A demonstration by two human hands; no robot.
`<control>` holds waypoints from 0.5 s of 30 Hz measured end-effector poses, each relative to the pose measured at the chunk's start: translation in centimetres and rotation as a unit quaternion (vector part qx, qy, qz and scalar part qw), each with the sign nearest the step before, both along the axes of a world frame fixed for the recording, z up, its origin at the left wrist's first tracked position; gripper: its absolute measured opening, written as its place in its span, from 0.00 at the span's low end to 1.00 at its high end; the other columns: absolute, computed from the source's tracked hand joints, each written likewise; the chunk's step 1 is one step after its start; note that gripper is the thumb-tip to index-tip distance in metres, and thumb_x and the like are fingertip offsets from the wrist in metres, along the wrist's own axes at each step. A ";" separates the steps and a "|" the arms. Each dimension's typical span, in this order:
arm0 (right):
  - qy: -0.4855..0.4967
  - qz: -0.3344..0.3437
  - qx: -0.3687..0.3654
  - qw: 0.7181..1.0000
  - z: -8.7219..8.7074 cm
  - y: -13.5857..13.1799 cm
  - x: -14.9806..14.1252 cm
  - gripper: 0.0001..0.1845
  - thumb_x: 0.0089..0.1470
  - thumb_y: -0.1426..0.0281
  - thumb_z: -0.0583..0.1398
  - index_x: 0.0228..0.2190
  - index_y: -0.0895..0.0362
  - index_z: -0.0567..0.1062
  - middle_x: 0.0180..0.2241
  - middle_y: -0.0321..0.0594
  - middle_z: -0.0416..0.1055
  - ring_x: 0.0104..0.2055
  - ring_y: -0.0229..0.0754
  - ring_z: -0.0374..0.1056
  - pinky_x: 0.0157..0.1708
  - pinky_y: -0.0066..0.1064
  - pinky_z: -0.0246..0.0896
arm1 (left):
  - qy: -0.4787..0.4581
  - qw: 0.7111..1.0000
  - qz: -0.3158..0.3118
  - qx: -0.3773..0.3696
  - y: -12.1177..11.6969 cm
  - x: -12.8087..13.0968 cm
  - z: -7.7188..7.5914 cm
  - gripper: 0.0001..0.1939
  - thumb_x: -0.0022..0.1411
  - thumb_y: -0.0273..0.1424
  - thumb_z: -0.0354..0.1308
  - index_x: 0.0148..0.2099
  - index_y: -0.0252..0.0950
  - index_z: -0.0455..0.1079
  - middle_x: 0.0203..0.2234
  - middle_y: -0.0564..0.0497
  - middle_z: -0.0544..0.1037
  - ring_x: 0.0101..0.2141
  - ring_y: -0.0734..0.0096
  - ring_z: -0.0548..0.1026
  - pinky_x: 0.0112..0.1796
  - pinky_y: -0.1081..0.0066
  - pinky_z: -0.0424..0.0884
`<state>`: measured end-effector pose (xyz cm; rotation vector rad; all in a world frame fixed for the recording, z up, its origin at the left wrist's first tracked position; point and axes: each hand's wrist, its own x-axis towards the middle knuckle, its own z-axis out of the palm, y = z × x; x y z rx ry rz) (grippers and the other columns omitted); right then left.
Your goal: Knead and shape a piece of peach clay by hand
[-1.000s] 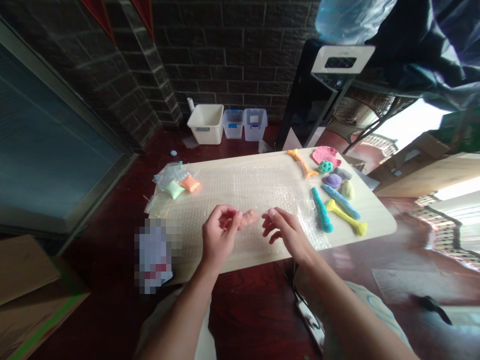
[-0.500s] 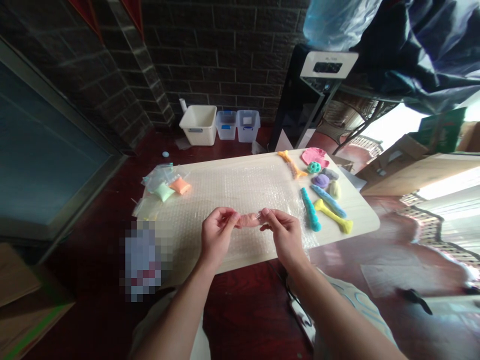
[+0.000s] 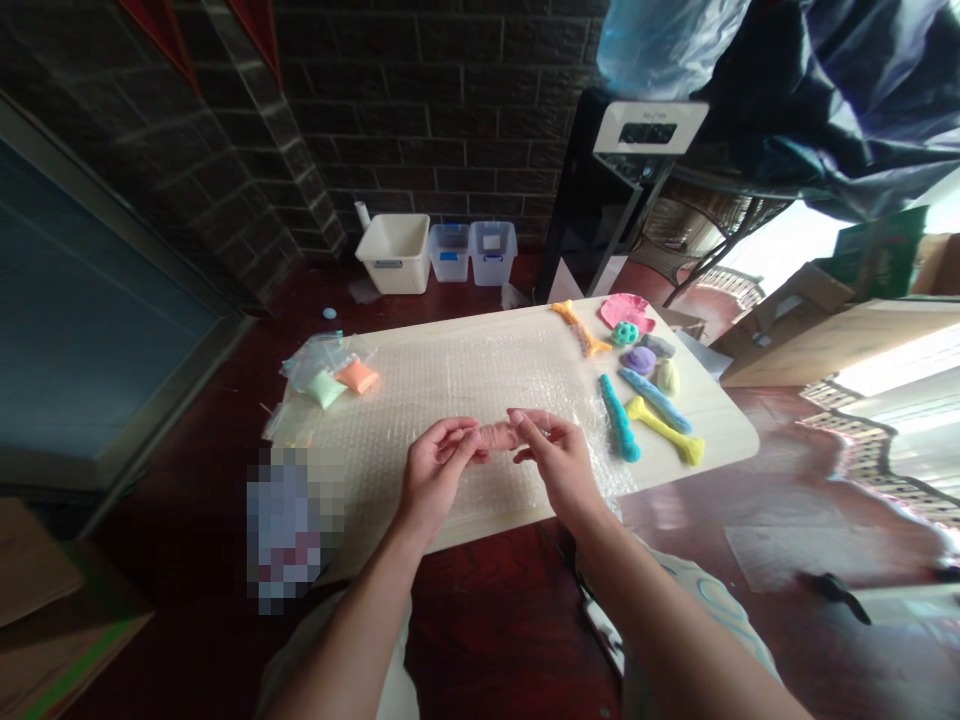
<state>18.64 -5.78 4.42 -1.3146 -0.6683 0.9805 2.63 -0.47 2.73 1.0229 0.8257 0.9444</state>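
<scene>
Clay roll (image 3: 498, 437), blurred dispenser lettering (image 3: 654, 115)

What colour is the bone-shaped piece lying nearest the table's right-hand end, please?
The bone-shaped piece is yellow, clearest in the head view.

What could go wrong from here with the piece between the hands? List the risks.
The pinkish roll is pinched at its ends by the left hand and right hand; if it is soft, a pull could thin or snap its middle.

It hangs over bubble wrap, so a dropped piece might pick up a bubbly texture.

The right hand is near the teal piece; a sideways swing could knock it into the yellow piece.
</scene>
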 end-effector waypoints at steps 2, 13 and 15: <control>0.001 0.004 0.001 1.000 0.1 0.0 0.1 0.18 0.53 0.53 0.72 0.29 0.57 0.86 0.28 0.42 0.80 0.30 0.40 0.73 0.29 0.30 0.70 | 0.007 1.000 -0.002 0.008 0.1 -0.2 -0.1 0.19 0.61 0.40 0.72 0.48 0.34 0.77 0.37 0.46 0.84 0.35 0.66 0.83 0.42 0.67 0.79; 0.304 -0.027 -0.005 0.952 -0.6 0.7 -0.5 0.14 0.49 0.58 0.75 0.33 0.55 0.85 0.37 0.39 0.82 0.35 0.37 0.76 0.30 0.22 0.74 | -0.061 0.995 0.000 -0.074 -0.2 0.9 -0.2 0.19 0.56 0.37 0.76 0.44 0.33 0.76 0.36 0.49 0.83 0.33 0.71 0.81 0.41 0.70 0.78; 0.183 -0.058 -0.001 0.981 -0.6 0.6 -0.4 0.15 0.50 0.57 0.74 0.32 0.55 0.86 0.35 0.41 0.81 0.34 0.39 0.75 0.30 0.25 0.73 | -0.050 0.996 0.017 -0.067 0.0 0.7 -0.3 0.19 0.56 0.37 0.76 0.44 0.32 0.76 0.34 0.49 0.82 0.32 0.71 0.81 0.40 0.70 0.78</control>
